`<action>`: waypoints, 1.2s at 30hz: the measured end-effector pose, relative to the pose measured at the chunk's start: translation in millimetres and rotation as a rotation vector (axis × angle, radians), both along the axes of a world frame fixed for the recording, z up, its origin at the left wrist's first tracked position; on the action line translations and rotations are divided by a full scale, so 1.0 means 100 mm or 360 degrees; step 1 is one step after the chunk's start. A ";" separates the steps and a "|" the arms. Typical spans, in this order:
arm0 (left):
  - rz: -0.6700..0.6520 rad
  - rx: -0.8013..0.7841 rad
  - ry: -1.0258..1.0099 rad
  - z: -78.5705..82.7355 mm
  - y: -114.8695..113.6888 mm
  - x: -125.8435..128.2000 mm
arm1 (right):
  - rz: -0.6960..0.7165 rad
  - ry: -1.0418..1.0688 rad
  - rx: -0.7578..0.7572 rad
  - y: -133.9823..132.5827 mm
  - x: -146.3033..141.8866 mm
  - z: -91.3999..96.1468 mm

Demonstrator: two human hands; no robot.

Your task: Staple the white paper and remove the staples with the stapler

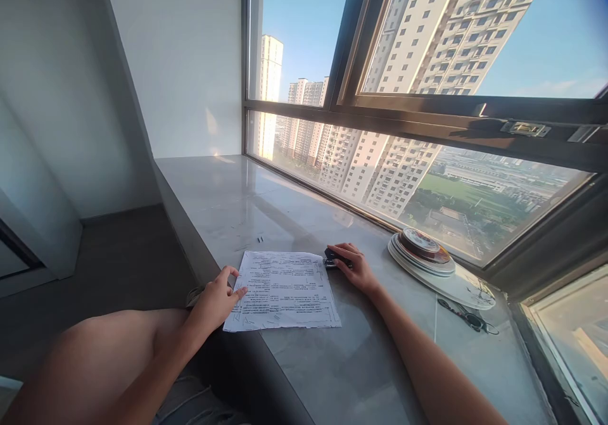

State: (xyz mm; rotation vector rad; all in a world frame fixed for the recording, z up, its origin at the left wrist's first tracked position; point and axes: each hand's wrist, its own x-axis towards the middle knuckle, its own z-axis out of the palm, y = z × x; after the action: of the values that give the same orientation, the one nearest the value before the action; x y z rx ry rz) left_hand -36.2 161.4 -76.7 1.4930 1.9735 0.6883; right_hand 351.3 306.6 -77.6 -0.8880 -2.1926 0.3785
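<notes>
And right up close, near left, it's a bent bare leg (pixel 109 355)! Beyond, the wide window (pixel 427 114) fills the far right, over a long grey ledge (pixel 342 374). Centre stage, at the ledge's near edge, lies the printed paper (pixel 289 295), flat. Over right, a stack of round discs (pixel 427 261). The left hand (pixel 216 301) is on the paper's left edge, thumb over it; whether it pinches, can't tell. The right hand (pixel 355 268) has its fingers wrapped round a black stapler (pixel 329 256) at the sheet's far right corner! Tiny dark bits (pixel 259 239) lie just beyond.
</notes>
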 end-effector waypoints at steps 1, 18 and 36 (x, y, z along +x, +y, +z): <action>-0.0014 -0.0004 -0.0017 0.00 0.00 0.00 | -0.0009 -0.0043 0.0049 -0.01 -0.03 -0.01; -0.0086 -0.0036 0.0004 -0.06 0.00 -0.02 | -0.0175 -0.0368 0.0454 -0.03 -0.15 -0.06; -0.0086 -0.0042 0.0019 -0.09 0.02 -0.03 | -0.0285 -0.0512 0.0358 -0.11 -0.23 -0.02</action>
State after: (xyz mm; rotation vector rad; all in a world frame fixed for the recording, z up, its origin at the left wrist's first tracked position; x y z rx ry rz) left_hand -39.3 162.9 -85.6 1.5319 1.9365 0.6295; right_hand 328.0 295.2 -79.8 -1.0656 -2.3603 -0.1049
